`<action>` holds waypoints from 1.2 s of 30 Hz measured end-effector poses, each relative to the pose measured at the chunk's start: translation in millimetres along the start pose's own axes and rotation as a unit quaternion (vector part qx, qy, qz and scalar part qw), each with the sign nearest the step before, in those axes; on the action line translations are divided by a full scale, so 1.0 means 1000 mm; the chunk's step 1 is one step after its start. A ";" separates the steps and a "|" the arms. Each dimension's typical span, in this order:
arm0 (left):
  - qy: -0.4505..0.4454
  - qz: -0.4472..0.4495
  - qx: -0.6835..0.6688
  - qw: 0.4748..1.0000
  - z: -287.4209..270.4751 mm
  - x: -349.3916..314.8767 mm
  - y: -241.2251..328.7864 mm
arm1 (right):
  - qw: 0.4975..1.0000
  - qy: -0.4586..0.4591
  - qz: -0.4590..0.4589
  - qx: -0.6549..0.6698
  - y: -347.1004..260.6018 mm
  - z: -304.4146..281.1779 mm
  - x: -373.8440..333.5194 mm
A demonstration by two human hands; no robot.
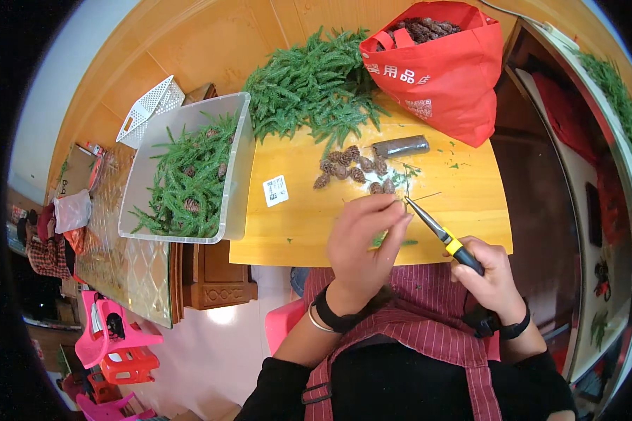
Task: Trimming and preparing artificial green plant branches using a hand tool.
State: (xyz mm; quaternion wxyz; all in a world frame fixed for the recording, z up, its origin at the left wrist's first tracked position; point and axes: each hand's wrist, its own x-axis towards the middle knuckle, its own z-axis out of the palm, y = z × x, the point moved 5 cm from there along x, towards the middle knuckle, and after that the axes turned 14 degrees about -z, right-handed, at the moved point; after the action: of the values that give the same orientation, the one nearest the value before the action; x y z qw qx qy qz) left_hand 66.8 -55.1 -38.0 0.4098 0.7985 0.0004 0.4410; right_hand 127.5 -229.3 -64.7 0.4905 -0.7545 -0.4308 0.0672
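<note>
My right hand (490,275) is wrapped round the yellow-and-black handles of long-nosed pliers (432,226). Their tips meet the closed fingertips of my left hand (364,237), above the front part of the yellow table (288,228). Thin dark wire (428,196) sticks out where fingers and plier tips come together; whatever else the left fingers pinch is hidden. Just beyond lie several small brown pine cones (342,170) in a loose cluster. A dark wrapped bundle (402,146) rests behind them, with green needle scraps around.
Artificial pine sprigs (309,84) are heaped at the back. A red bag (456,98) full of pine cones stands back right. To the left, a translucent bin (240,140) holds sprigs with cones. A white label (275,191) lies near it. Pink stools (109,330) stand lower left.
</note>
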 end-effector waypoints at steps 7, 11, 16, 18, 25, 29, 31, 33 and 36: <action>-0.036 -0.247 -0.308 0.918 0.009 -0.005 -0.031 | 0.983 0.010 0.079 0.166 0.023 -0.018 -0.013; -0.047 -0.285 -0.340 0.895 0.011 -0.008 -0.031 | 0.972 -0.010 0.022 -0.234 0.049 -0.028 -0.012; -0.073 -0.325 -0.359 0.872 0.014 -0.012 -0.035 | 0.938 -0.029 0.037 -0.343 0.076 -0.021 -0.015; -0.081 -0.334 -0.368 0.864 0.015 -0.013 -0.034 | 0.944 -0.043 0.073 -0.318 0.081 -0.018 -0.016; -0.116 -0.393 -0.356 0.840 0.020 -0.017 -0.036 | 0.964 -0.001 -0.009 -0.264 0.040 -0.012 0.012; -0.138 -0.363 -0.285 0.876 0.020 -0.025 -0.038 | 0.993 0.006 0.007 0.122 0.009 0.015 0.033; -0.153 -0.360 -0.264 0.882 0.021 -0.028 -0.040 | 0.962 0.018 0.025 0.272 0.003 0.029 0.041; -0.167 -0.358 -0.241 0.886 0.019 -0.027 -0.040 | 0.961 0.013 0.024 0.276 0.002 0.036 0.042; -0.198 -0.264 -0.125 0.936 0.014 -0.015 -0.034 | 0.934 0.061 0.027 0.352 0.005 0.042 0.041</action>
State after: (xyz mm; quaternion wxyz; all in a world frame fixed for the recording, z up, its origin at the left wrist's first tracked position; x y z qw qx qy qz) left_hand 80.2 -46.8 -74.8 0.6000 0.7829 0.0751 0.1467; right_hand 133.6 -171.9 -77.4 0.7480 -0.5473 -0.3286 0.1817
